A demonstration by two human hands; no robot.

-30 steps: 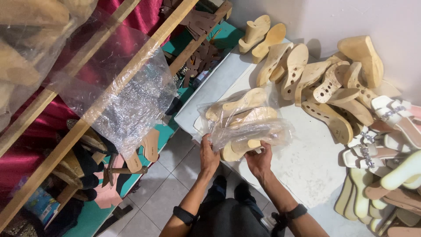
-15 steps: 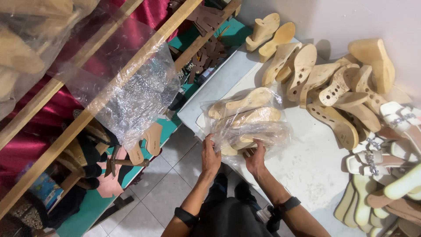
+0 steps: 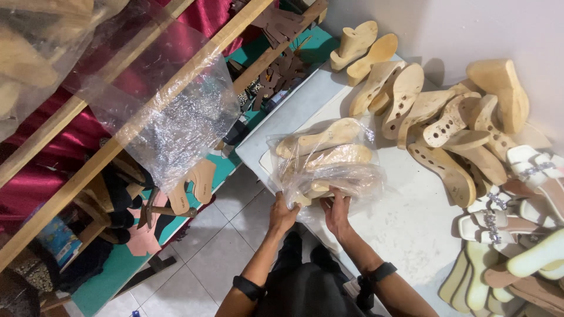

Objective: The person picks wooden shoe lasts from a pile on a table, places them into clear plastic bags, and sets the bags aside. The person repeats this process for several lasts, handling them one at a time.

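A clear plastic bag (image 3: 329,161) holding several pale wooden shoe soles lies on the near left part of a white table (image 3: 405,226). My left hand (image 3: 282,214) grips the bag's near left corner at the table edge. My right hand (image 3: 336,210) holds the bag's near end just beside it, fingers curled into the plastic. Both wrists wear dark bands.
Loose wooden soles and heels (image 3: 440,117) pile up at the table's far side by the wall. White and cream sandals (image 3: 517,235) crowd the right edge. At left a wooden rack (image 3: 117,141) carries a hanging plastic bag (image 3: 170,117) over a teal shelf (image 3: 111,276). Tiled floor lies below.
Both hands have stayed on the near end of the bag, shifting slightly closer together. The view has drifted a little; the bag lies in much the same place.
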